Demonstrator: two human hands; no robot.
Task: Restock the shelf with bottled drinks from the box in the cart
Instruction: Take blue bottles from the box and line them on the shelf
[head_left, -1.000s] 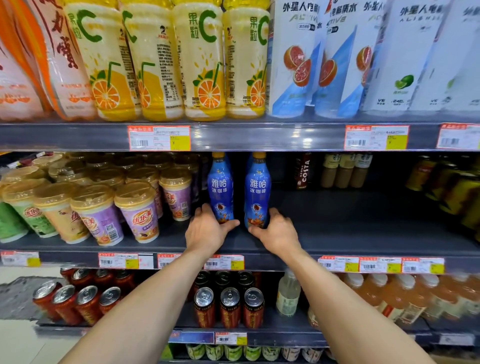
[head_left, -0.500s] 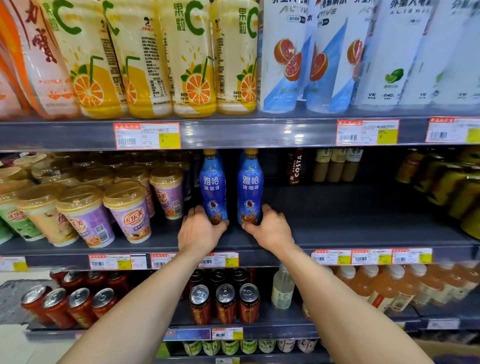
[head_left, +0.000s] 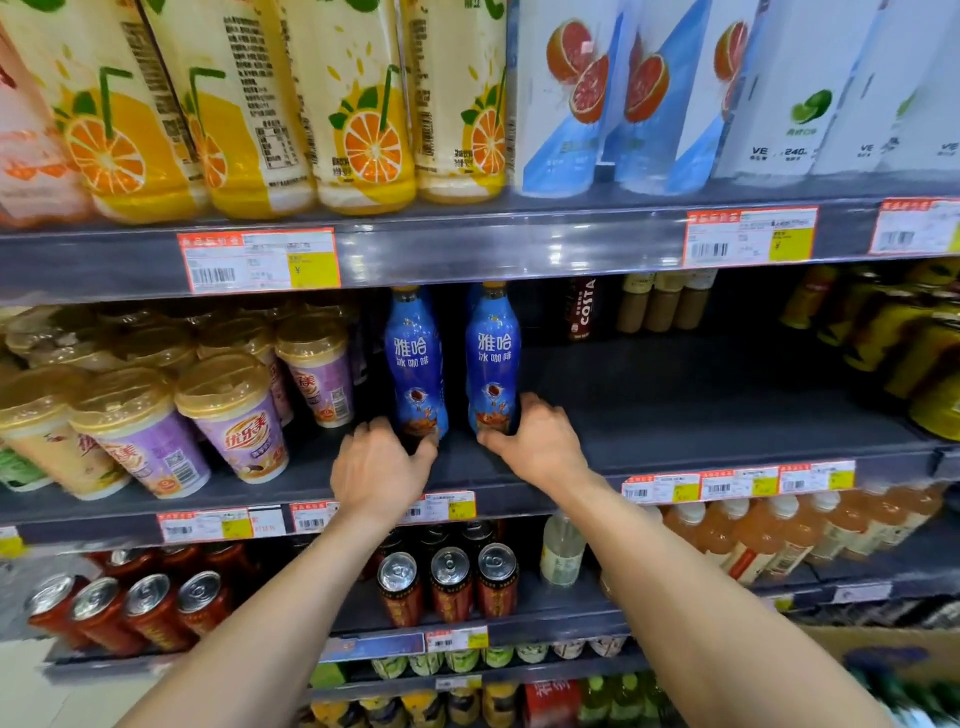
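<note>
Two blue iced-coffee bottles stand upright side by side on the dark middle shelf (head_left: 675, 415). My left hand (head_left: 379, 470) is wrapped around the base of the left blue bottle (head_left: 415, 364). My right hand (head_left: 535, 441) grips the base of the right blue bottle (head_left: 492, 358). More blue bottles show faintly behind these two. The brown box (head_left: 883, 654) peeks in at the lower right corner; the cart is hidden.
Purple and beige lidded cups (head_left: 234, 410) crowd the shelf left of the bottles. A Costa bottle (head_left: 582, 312) and beige bottles (head_left: 665, 301) stand at the back right, yellow cans (head_left: 914, 353) at far right. The upper shelf edge (head_left: 519, 244) hangs close above the bottle caps.
Both hands with their bottles have drawn slightly toward the shelf's front edge. The view has dipped and come closer to the shelf.
</note>
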